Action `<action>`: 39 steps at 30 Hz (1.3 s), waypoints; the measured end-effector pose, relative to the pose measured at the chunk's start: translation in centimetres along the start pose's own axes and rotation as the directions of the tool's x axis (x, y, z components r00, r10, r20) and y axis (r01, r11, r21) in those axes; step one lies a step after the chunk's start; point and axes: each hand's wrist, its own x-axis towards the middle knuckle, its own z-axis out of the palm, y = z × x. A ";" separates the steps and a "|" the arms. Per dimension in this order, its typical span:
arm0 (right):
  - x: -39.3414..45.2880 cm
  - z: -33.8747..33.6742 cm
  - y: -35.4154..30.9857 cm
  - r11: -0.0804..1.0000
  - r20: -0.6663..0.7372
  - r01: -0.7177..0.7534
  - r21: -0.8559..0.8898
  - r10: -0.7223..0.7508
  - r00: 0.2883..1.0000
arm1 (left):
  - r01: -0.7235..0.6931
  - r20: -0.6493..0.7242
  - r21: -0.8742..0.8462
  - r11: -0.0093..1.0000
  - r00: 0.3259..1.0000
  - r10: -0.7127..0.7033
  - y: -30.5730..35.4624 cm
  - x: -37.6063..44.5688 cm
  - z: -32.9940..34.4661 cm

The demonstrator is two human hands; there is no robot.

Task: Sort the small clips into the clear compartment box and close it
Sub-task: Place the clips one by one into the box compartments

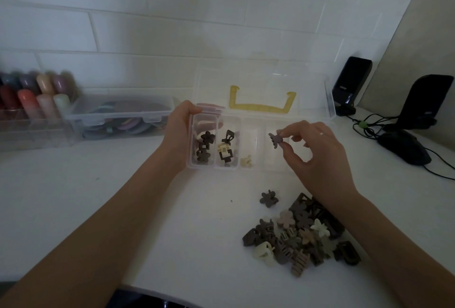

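1. While the speaker [350, 85] bears a small logo too blurred to read, no other writing shows.
2. Clear compartment box [248, 163] stands open on the desk [73, 184]; three compartments hold clips.
3. Left hand [178, 130] grips its left end.
4. Right hand [312, 150] pinches one flower clip [276, 139] above it.
5. One loose clip [268, 198] lies beside the pile [300, 238].

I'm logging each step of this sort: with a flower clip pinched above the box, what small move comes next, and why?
Probably lower the mauve flower clip and release it into the rightmost compartment. The right hand pinches it directly above that section, which looks empty, while the left hand grips the open box.
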 end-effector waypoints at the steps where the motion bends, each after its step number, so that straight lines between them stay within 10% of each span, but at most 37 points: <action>1: 0.0 0.1 0.1 1.000 0.005 -0.003 -0.001 0.003 1.000 | -0.003 -0.003 0.002 1.000 1.000 0.003 0.0 0.0 0.0; 11: 0.1 0.0 -0.5 0.996 -0.009 0.085 -0.022 -0.085 0.996 | 0.009 -0.017 -0.007 1.000 1.000 -0.009 0.0 0.0 0.0; 23: -1.0 1.2 -1.5 0.830 0.410 0.362 -0.424 -0.180 0.894 | -0.011 -0.036 0.031 0.999 0.999 0.012 0.0 -1.0 0.6; 39: 0.1 0.2 -0.4 0.959 0.324 0.248 -0.136 -0.193 0.926 | -0.021 -0.058 0.084 0.996 0.998 0.026 0.0 -0.7 0.5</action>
